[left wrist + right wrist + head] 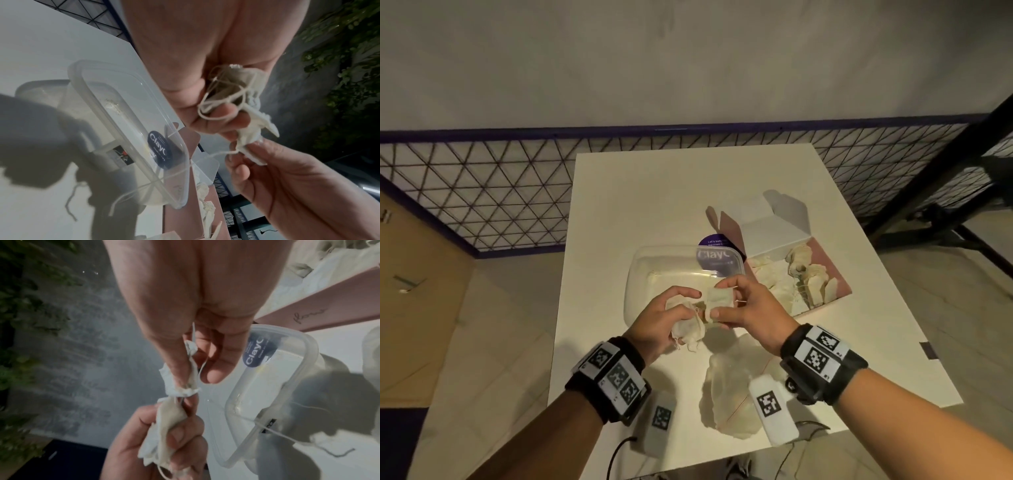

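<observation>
Our left hand clutches a bunch of string bags and our right hand pinches one bag, both above the clear container. It looks almost empty, and the pink box holds many more, so we judge the work barely begun.

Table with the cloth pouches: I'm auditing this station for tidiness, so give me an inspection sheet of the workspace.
Surface: white table, bare at the far end.
Job's things: clear tub with a purple label; pink box, lid open, holding spare pouches.
Clutter: crumpled plastic bag; white tagged blocks at the near edge.
Hands: left hand grips a bunch of pouches; right hand pinches a single pouch.
Cables: dark cable below the near edge.
Surroundings: wire mesh fence; grey wall.
</observation>
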Demonstrator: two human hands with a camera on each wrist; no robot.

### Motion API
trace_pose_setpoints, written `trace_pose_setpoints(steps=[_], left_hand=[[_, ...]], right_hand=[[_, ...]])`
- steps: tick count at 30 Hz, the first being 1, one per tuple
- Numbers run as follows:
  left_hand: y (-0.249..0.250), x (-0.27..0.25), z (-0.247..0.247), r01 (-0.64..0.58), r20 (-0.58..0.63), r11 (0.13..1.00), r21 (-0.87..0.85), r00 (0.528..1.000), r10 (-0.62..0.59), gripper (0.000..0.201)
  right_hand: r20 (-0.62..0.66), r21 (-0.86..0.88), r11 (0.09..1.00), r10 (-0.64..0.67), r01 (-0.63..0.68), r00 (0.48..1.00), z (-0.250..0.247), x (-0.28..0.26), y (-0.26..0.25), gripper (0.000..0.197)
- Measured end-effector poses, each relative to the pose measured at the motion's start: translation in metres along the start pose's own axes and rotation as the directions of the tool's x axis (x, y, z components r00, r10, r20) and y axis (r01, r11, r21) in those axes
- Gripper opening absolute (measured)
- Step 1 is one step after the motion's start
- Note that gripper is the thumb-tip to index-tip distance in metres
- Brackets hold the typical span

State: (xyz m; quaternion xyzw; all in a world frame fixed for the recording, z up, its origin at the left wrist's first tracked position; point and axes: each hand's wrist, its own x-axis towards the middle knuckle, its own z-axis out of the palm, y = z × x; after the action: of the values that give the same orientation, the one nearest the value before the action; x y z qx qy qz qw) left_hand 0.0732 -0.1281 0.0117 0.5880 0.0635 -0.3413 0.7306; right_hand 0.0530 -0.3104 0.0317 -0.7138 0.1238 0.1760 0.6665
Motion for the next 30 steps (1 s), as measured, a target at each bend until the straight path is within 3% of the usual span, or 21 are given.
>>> trace_pose_setpoints(steps=[6,9,13,16,19,21,23,30], left_hand=[[0.003,-0.011,-0.003,-0.081,0.047,0.994,0.080,0.996,0.077,0.034],[0.003,-0.015,-0.007,-0.114,0.025,0.979,0.170,0.994,0.111,0.026],[0.002,-0.013,-0.005,-0.155,-0.013,0.940,0.305,0.986,0.167,0.011],[0.004,-0.012,0.001,-0.110,0.000,0.937,0.332,0.993,0.117,0.028],[0.002,-0.012,0.000,-0.099,0.054,0.920,0.379,0.995,0.085,0.042],[-0.002,-0.011,-0.003,-0.115,0.044,0.899,0.423,0.993,0.106,0.026],[-0.006,-0.009,-0.007,-0.123,-0.010,0.892,0.435,0.990,0.141,0.011],[-0.002,-0.006,-0.008,-0.120,-0.066,0.914,0.388,0.985,0.157,0.011]], right_hand=[[-0.011,0.014,0.998,-0.059,0.059,0.998,-0.008,-0.012,-0.008,0.056],[0.039,-0.010,0.996,-0.087,0.087,0.995,-0.009,-0.018,-0.009,0.061],[0.129,-0.206,0.975,-0.057,0.083,0.990,-0.004,-0.023,-0.011,0.062],[0.134,-0.412,0.910,0.018,0.039,0.991,0.002,-0.021,-0.013,0.068],[0.129,-0.479,0.878,0.044,0.023,0.991,0.009,-0.019,-0.011,0.072],[0.128,-0.490,0.871,0.043,0.026,0.991,0.010,-0.017,-0.010,0.074],[0.100,-0.457,0.890,0.032,0.017,0.995,0.008,-0.015,-0.007,0.072],[-0.087,-0.036,0.999,0.026,-0.029,0.996,-0.001,-0.019,0.009,0.036]])
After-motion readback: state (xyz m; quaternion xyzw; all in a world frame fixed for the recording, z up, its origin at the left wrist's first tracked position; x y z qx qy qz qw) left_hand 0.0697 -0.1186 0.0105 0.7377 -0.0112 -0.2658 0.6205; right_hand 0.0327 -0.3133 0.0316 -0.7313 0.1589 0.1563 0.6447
